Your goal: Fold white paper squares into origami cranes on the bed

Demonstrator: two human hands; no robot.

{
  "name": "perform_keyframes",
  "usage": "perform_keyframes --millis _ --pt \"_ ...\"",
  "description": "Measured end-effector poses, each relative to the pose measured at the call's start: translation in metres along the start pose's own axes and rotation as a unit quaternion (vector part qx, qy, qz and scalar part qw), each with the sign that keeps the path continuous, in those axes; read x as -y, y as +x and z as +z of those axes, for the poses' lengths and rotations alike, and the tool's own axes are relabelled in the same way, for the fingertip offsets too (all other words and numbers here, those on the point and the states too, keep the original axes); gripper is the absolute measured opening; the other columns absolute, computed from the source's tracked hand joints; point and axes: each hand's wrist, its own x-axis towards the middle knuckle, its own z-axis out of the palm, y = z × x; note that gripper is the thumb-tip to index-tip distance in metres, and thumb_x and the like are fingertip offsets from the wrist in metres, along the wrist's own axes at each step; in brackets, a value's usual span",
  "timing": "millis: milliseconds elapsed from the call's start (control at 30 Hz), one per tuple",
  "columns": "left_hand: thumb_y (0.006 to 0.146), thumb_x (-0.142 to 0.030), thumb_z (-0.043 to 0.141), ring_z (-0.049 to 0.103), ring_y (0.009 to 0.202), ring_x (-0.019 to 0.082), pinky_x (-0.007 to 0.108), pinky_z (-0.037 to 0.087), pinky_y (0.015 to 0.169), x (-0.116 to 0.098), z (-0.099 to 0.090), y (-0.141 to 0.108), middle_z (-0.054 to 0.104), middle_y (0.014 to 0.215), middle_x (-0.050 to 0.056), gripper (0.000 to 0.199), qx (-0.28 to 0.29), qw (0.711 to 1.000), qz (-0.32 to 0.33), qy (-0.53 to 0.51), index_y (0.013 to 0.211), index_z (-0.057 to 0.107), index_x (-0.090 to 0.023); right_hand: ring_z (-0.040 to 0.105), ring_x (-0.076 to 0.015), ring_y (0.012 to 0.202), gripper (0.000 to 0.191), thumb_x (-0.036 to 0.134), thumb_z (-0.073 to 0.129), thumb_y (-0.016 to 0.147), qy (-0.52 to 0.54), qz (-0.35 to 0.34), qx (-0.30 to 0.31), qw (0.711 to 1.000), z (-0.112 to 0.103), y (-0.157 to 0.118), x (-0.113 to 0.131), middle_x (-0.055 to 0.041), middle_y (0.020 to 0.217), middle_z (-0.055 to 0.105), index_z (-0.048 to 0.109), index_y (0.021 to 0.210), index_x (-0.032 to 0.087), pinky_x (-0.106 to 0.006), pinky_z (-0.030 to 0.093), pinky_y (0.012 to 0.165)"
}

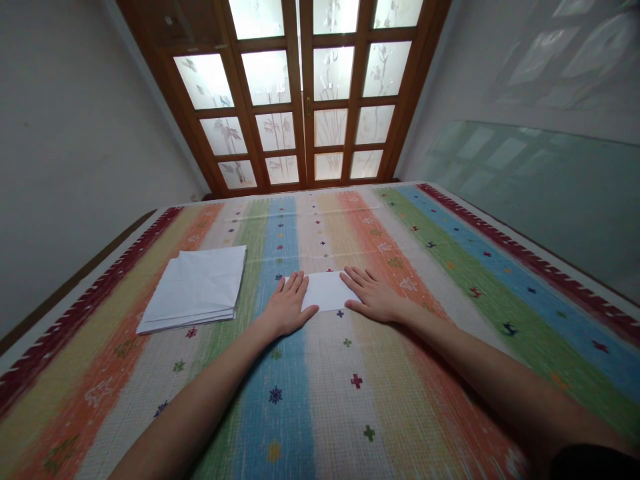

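Note:
A small white rectangle of paper (327, 292) lies flat on the striped tablecloth in the middle of the view. My left hand (290, 303) rests flat over its left end, fingers stretched forward and thumb pointing inward along the near edge. Over the right end lies my right hand (373, 295), also flat with the fingers spread. Both ends of the paper are hidden under the hands. To the left of my left hand sits a stack of larger white paper sheets (200, 283), slightly uneven at the edges.
A tablecloth (275, 427) with coloured stripes and small printed figures covers the table. Behind the table's far edge stand wooden doors (303, 153) with frosted panes. A pale glass panel (540, 193) leans by the right wall, and a plain wall (75, 133) rises on the left.

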Motion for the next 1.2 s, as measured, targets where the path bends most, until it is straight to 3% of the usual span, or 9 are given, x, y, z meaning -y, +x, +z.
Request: perform_keyframes --millis 233,400,467,633,833,1033,1200 --pt "0.093 -0.058 0.029 0.02 0.145 0.03 0.048 0.019 0.115 0.013 0.003 -0.01 0.024 0.155 0.018 0.074 -0.008 1.0 -0.007 0.01 0.147 0.029 -0.008 0.026 -0.0321 0.142 0.061 0.056 0.027 0.096 0.013 -0.01 0.01 1.0 -0.003 -0.017 -0.025 -0.0124 0.154 0.028 0.032 0.148 0.024 -0.056 0.022 0.114" --pt "0.091 -0.061 0.031 0.021 0.144 0.031 0.047 0.019 0.115 0.011 0.004 -0.01 0.026 0.154 0.02 0.076 -0.019 1.0 -0.02 0.014 0.146 0.031 -0.008 0.021 -0.0311 0.144 0.081 0.068 0.035 0.089 0.051 -0.038 -0.009 0.998 -0.008 -0.013 -0.025 -0.0154 0.155 0.025 0.019 0.152 0.019 -0.054 0.02 0.116" --pt "0.091 -0.061 0.031 0.022 0.144 0.031 0.047 0.019 0.115 0.011 0.005 -0.01 0.027 0.154 0.02 0.076 -0.021 0.999 -0.02 0.017 0.145 0.032 -0.008 0.015 -0.031 0.145 0.092 0.073 0.039 0.085 0.063 -0.049 -0.037 0.996 -0.011 -0.005 -0.017 -0.0167 0.156 0.019 0.011 0.153 0.017 -0.053 0.018 0.116" --pt "0.091 -0.06 0.031 0.021 0.144 0.031 0.048 0.02 0.115 0.011 0.006 -0.011 0.026 0.154 0.021 0.076 -0.032 0.999 -0.016 0.011 0.146 0.031 -0.008 0.01 -0.0266 0.146 0.09 0.069 0.035 0.088 0.073 -0.093 -0.06 0.991 -0.02 0.032 0.022 -0.0162 0.158 0.013 0.007 0.153 0.014 -0.047 0.015 0.118" --pt "0.091 -0.059 0.033 0.022 0.144 0.031 0.048 0.019 0.115 0.013 0.009 -0.011 0.029 0.153 0.021 0.078 -0.048 0.999 -0.007 0.003 0.147 0.028 -0.005 0.019 -0.0311 0.144 0.097 0.075 0.037 0.084 0.047 -0.157 0.01 0.986 -0.009 0.061 0.053 -0.0211 0.154 0.022 0.019 0.15 0.007 -0.049 0.017 0.117" --pt "0.091 -0.062 0.03 0.022 0.144 0.03 0.047 0.019 0.115 0.014 0.009 -0.012 0.028 0.153 0.022 0.079 -0.039 0.999 -0.009 -0.003 0.146 0.029 -0.005 0.021 -0.0291 0.144 0.079 0.067 0.031 0.091 0.028 -0.134 0.002 0.991 -0.002 0.047 0.039 -0.0134 0.154 0.027 0.025 0.15 0.015 -0.048 0.016 0.117" --pt "0.093 -0.059 0.028 0.023 0.144 0.03 0.048 0.019 0.115 0.013 0.006 -0.012 0.027 0.153 0.021 0.076 -0.029 0.999 -0.022 -0.005 0.146 0.03 -0.005 0.022 -0.0292 0.144 0.076 0.065 0.028 0.093 0.02 -0.098 0.006 0.995 -0.004 0.029 0.025 -0.0146 0.154 0.025 0.025 0.15 0.016 -0.051 0.018 0.115"
